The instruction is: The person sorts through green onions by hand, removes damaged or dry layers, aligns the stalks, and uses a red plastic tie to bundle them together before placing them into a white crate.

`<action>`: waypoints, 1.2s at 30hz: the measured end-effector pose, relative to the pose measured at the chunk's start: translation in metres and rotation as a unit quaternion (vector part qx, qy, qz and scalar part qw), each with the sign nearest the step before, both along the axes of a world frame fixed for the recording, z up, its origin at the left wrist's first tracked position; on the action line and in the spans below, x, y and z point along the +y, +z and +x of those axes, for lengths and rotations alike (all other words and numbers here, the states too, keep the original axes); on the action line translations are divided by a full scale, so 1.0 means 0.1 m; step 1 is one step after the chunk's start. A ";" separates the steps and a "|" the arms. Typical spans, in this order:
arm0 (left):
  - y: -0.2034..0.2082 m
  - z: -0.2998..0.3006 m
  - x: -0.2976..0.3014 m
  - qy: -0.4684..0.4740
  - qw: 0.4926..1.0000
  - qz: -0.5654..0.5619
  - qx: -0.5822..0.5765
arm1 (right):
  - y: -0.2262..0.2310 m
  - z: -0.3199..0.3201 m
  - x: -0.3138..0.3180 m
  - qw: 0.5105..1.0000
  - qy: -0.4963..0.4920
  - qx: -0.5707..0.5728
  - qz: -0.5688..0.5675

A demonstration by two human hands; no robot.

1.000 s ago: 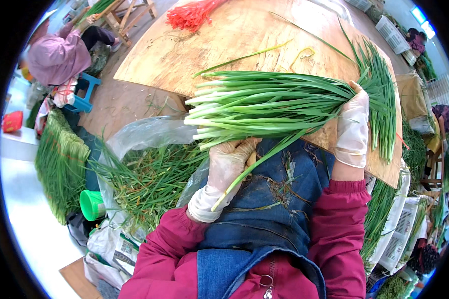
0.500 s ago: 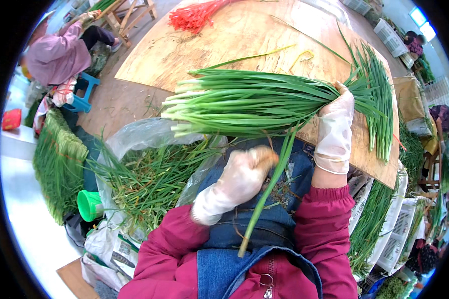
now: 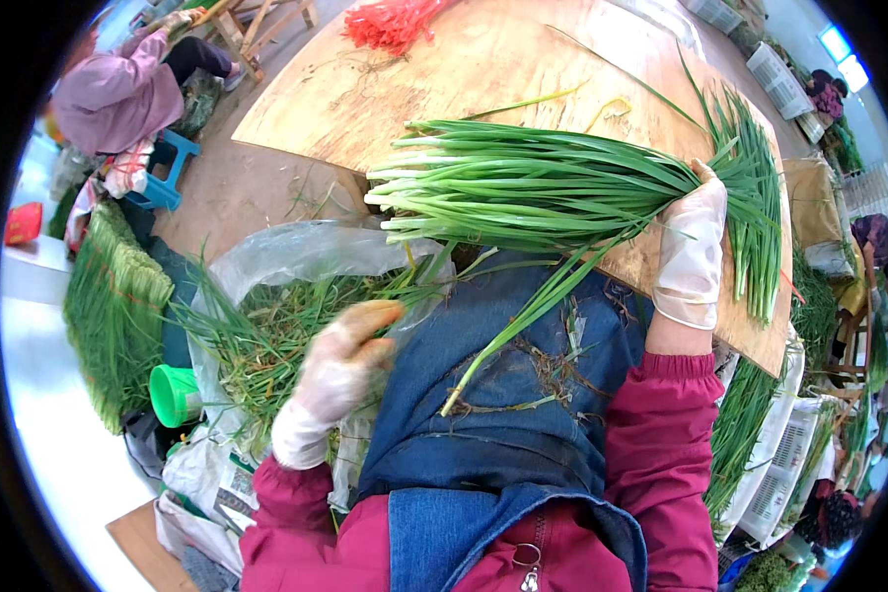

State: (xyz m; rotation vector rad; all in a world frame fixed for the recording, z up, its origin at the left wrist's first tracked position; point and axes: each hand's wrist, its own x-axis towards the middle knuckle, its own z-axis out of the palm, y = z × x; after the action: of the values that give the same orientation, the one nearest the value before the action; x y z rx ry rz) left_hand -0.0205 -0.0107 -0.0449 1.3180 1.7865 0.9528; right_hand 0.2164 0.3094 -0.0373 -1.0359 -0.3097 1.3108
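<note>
The green bunch [image 3: 533, 187] is lying crosswise over the near part of the wooden worktop [image 3: 444, 94], its pale stem ends pointing left; whether it is resting on the wood or being held just clear, I cannot tell. Nearer than the bunch, denim cloth [image 3: 474, 449] is covering the lap, and loose stalks [image 3: 553, 299] are drooping over it from the bunch's near side. Nearer than the bunch's stem ends, the gloved left hand [image 3: 335, 370] is hovering near a clear plastic bag [image 3: 286, 255] of leafy scraps [image 3: 257, 370], its fingers half bent, thumb parted from forefinger, with nothing plainly in their grasp. At the bunch's right end, the gloved right hand [image 3: 689, 247] is gripping the gathered leaves, fingers closed round them. The bunch is probably behaving as a light, limp-leaved load, stiffer toward the stems, slick if damp and easily bruised, so a broad, gentle hold at the narrowed leaf end is looking safest. Just right of the bunch, more leaves [image 3: 757, 247] are lying; well beyond it, red strips [image 3: 390, 25] are sitting.
</note>
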 end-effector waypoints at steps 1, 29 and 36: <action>0.07 0.17 0.15 0.016 0.983 -0.049 -0.179 | -0.01 0.04 0.00 1.000 0.005 -0.004 0.010; 0.42 -0.28 -0.46 0.102 0.972 -0.022 -0.211 | 0.01 0.17 0.06 0.997 -0.068 0.027 -0.002; -0.29 -1.09 -1.27 0.255 0.936 -0.224 0.095 | 0.02 0.11 0.13 0.997 -0.065 0.044 0.000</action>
State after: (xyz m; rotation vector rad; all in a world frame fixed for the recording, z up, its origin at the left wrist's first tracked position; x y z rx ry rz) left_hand -0.1292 -0.1379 -0.0738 0.6851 2.3868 0.6206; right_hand 0.2272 0.3224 -0.0357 -0.9796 -0.1731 1.2356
